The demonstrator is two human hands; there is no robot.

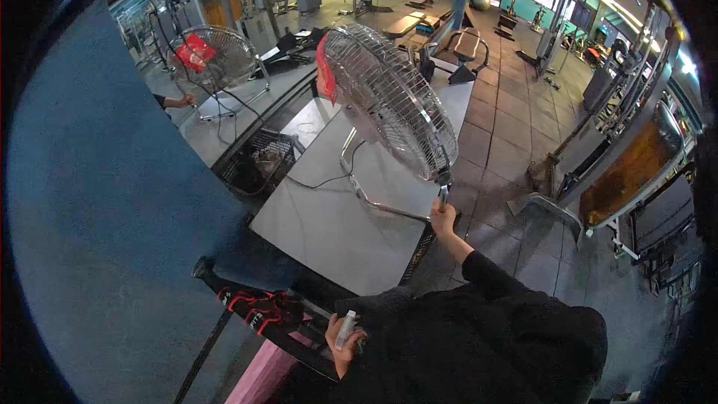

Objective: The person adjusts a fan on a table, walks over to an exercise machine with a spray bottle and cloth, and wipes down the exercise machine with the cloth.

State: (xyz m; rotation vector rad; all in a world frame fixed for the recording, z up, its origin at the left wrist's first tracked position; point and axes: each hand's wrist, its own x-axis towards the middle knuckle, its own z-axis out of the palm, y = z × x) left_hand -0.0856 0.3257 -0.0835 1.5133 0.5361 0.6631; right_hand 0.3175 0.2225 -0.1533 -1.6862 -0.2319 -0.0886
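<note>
A large metal floor fan with a wire cage stands on the white tabletop, leaning at an angle. My right hand is closed round its chrome tube stand, just below the cage. Red cloth covers part of the fan's far side. Low and close to my body, my left hand holds a small whitish, see-through bottle; its label cannot be made out. Black-and-red gear with lettering lies beside that hand, above a pink surface.
A black plastic basket sits against the mirror, which reflects the fan. The fan's dark cord crosses the tabletop. A blue wall rises at left. Gym machines stand on the tiled floor at right.
</note>
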